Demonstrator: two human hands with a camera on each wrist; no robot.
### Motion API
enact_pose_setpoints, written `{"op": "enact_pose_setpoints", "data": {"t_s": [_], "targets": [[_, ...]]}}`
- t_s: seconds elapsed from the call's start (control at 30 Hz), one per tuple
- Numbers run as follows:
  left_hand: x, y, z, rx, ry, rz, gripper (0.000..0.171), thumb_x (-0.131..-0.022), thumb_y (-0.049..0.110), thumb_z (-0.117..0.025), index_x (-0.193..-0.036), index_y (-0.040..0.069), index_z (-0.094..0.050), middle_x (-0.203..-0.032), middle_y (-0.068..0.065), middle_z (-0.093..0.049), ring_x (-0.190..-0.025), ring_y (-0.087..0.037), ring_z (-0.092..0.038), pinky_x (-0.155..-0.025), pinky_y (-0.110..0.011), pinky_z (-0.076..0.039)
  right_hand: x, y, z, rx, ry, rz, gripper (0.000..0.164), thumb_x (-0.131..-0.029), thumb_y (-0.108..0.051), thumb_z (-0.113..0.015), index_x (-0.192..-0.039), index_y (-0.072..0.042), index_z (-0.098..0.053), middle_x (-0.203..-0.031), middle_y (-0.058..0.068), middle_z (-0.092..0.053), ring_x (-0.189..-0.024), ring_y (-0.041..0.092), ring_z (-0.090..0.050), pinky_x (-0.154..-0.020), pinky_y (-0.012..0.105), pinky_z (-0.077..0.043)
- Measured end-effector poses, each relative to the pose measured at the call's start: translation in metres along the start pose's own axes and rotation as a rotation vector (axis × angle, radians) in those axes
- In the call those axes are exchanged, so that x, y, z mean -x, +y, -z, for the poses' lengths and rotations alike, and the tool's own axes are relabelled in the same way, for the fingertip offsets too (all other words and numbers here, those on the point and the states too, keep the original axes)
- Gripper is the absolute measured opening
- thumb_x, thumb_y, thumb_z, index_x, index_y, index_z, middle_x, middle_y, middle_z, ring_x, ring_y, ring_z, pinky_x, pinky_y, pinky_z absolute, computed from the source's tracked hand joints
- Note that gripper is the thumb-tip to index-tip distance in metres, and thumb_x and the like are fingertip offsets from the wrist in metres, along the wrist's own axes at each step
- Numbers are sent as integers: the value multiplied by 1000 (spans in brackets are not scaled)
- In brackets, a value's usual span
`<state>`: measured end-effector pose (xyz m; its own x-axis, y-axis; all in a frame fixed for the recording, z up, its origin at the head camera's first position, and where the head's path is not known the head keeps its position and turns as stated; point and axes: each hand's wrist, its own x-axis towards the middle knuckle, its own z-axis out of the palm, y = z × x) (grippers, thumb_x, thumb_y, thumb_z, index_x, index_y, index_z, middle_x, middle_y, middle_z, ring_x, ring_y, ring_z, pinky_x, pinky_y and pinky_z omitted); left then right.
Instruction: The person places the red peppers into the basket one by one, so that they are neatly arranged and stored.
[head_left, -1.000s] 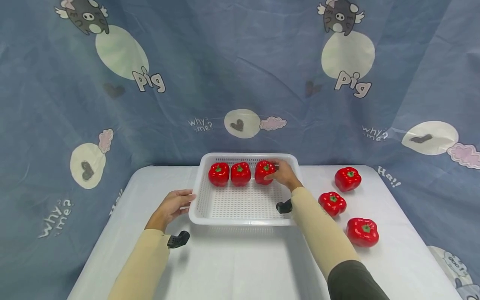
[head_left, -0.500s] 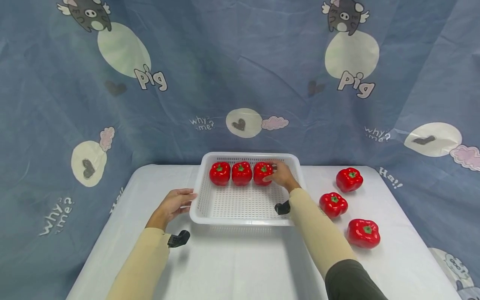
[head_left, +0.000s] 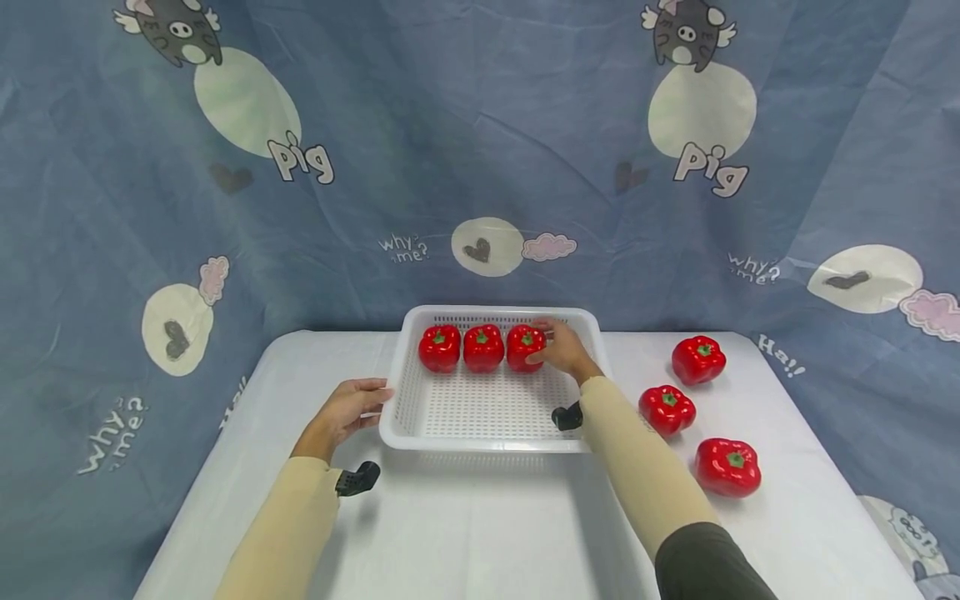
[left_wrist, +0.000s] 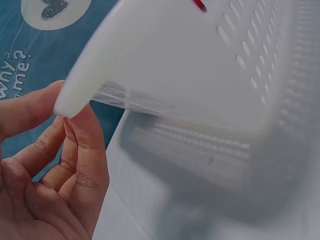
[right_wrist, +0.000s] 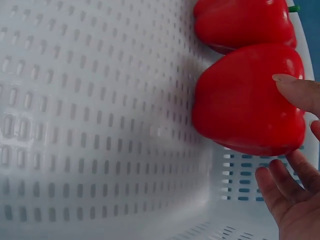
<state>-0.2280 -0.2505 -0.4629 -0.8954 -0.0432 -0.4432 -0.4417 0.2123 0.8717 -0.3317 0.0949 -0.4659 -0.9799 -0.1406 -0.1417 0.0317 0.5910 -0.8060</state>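
In the head view a white perforated plastic basket [head_left: 495,417] holds a row of three red bell peppers: a left one [head_left: 439,348], a middle one [head_left: 483,348] and a right one [head_left: 523,348]. My right hand [head_left: 564,348] grips the right pepper from its right side. In the right wrist view the thumb lies on that bell pepper [right_wrist: 245,100] and fingertips meet its lower edge, while other fingers stand loose. My left hand [head_left: 351,410] pinches the basket's left rim; in the left wrist view thumb and fingers sit on either side of the rim [left_wrist: 75,95].
Three more red bell peppers lie on the white table to the right: a far one [head_left: 698,360], a middle one [head_left: 667,409] and a near one [head_left: 727,467]. A blue printed cloth [head_left: 480,150] hangs behind the table [head_left: 465,533].
The right hand has shifted the right pepper slightly left, nearer to the middle one, within the first half second. Since then it holds still. The left hand stays on the rim.
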Motion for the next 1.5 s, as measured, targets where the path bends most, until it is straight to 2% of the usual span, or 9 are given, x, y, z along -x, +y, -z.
{"op": "enact_pose_setpoints", "data": {"t_s": [0.23, 0.47, 0.63, 0.83, 1.03, 1.23, 1.5], "targets": [[0, 0, 0, 9, 4, 2, 50, -93, 20, -66, -136, 1, -51, -132, -19, -56, -100, -23, -63, -80, -30, -55, 8, -4, 13, 11, -4, -2, 73, -76, -8, -79, -140, -12, -44, -140, 15, -46, -129, 33, -41, -104, 48, -41], [2, 1, -1, 5, -5, -9, 49, -93, 18, -65, -136, -1, -50, -133, -20, -55, -103, -25, -62, -83, -32, -55, 24, -10, 30, -96, 10, 14, 72, -78, -6, -77, -141, -13, -43, -145, 15, -42, -134, 34, -37, -105, 52, -39], [3, 1, 1, -15, 7, -1, 49, -94, 18, -64, -137, -1, -49, -135, -21, -53, -107, -28, -60, -84, -32, -55, 35, -8, 43, -128, -3, 56, 71, -80, -7, -76, -143, -11, -42, -146, 16, -41, -135, 36, -36, -105, 52, -39], [0, 1, 0, -8, -6, -10, 50, -94, 18, -63, -137, -2, -48, -134, -22, -53, -104, -25, -62, -83, -33, -55, 51, 0, 65, -175, 8, 80, 70, -82, -9, -75, -143, -11, -41, -147, 16, -40, -136, 37, -36, -106, 54, -36], [2, 1, -1, -13, -4, 5, 51, -94, 20, -64, -138, -1, -48, -136, -21, -52, -111, -29, -59, -86, -34, -54, 69, 12, 80, -221, 23, 107, 71, -82, -6, -75, -144, -7, -41, -147, 20, -39, -135, 38, -36, -110, 51, -32], [5, 2, -1, -5, -3, -1, 50, -95, 19, -62, -138, -1, -47, -136, -21, -52, -109, -28, -59, -85, -32, -54, 86, 28, 93, -237, 84, 82, 72, -83, -12, -75, -146, -9, -39, -147, 18, -39, -135, 37, -36, -109, 49, -34], [4, 3, -3, -22, -1, -1, 51, -94, 19, -63, -138, -3, -46, -136, -22, -51, -109, -28, -60, -84, -32, -54, 109, 52, 108, -189, 141, 33, 80, -80, -23, -79, -147, -13, -37, -149, 14, -39, -136, 35, -36, -107, 48, -37]]}}
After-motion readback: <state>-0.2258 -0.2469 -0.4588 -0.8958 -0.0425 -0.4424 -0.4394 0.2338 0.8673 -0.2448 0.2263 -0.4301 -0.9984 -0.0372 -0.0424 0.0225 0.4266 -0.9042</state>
